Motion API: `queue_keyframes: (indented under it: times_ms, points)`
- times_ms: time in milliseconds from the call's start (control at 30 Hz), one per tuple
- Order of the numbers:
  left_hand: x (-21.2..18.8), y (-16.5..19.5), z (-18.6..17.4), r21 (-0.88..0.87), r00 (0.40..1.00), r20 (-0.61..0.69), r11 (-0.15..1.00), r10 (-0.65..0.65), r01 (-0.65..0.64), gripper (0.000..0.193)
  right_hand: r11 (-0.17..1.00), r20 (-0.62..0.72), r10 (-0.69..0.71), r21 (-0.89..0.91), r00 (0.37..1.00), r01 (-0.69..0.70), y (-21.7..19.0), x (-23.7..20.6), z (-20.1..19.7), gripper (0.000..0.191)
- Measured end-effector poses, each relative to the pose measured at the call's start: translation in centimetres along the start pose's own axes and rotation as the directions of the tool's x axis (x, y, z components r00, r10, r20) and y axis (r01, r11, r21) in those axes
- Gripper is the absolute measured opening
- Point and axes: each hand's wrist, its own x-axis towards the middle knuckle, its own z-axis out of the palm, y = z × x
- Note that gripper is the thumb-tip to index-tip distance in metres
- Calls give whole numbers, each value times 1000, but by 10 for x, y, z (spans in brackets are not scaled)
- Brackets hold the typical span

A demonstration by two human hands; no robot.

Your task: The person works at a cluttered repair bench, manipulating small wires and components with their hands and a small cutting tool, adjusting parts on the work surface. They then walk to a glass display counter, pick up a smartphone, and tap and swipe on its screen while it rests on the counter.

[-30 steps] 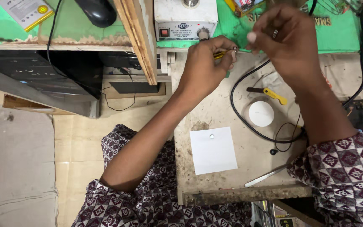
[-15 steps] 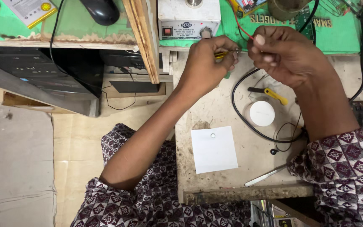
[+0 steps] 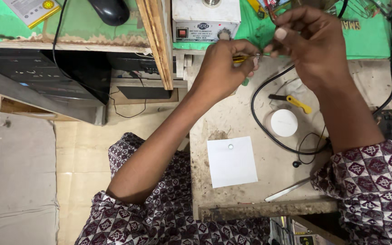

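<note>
My left hand (image 3: 223, 63) pinches a thin yellow-handled tool (image 3: 240, 58), its metal tip pointing right toward my other hand. My right hand (image 3: 309, 45) is raised just to the right, thumb and fingers closed on a small part (image 3: 268, 47) that is too small to make out. A thin red wire (image 3: 271, 10) runs up from those fingers. Both hands meet above the far edge of the worn workbench (image 3: 250, 113), in front of a white power-supply box (image 3: 205, 20).
On the bench lie a white paper square (image 3: 237, 168) with a tiny screw (image 3: 230, 146), a white round lid (image 3: 283, 122), a yellow-handled tool (image 3: 298, 103), a looping black cable (image 3: 262, 129) and white tweezers (image 3: 286, 190). A green mat (image 3: 368, 34), wooden divider (image 3: 157, 41) and computer mouse (image 3: 110, 10) are behind.
My right hand dipped a little and has come back up. My left hand keeps the yellow tool in the same spot.
</note>
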Motion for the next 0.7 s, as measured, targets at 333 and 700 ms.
queue_keyframes:
  times_ms: [333, 700]
  points:
    - [-1, 7, 0, 48, 1000, -2, 999, 1, -1, 8, 977, 11, -159, -142, 987, 159, 0, 1, 8, 13]
    - [0, 4, 2, 8, 1000, -15, 1000, -20, 20, 6, 978, -3, -115, -175, 993, 113, 7, 5, 13, 11]
